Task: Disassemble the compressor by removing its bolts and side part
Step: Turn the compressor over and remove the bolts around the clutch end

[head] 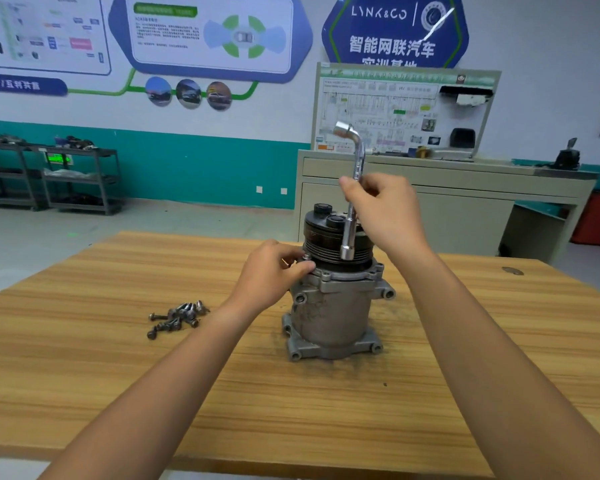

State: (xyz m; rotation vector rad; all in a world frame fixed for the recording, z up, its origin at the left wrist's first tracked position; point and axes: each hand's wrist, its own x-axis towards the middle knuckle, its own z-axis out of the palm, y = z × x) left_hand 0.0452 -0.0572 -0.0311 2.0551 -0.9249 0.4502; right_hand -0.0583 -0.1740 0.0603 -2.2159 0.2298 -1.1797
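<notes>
Mid-table, the compressor stands on end and could tip under sideways leverage. The right hand has its fingers clamped round the wrench at 12 o'clock. The left hand pinches a flange bolt at 10 o'clock, which might drop and roll.

A wooden table carried 1 grey compressor standing upright, with a loose pile of bolts lying near its left side.

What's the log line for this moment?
left hand pinches silver bolt on grey metal compressor | right hand holds chrome L-shaped socket wrench | dark loose bolts piled on wooden table
</notes>
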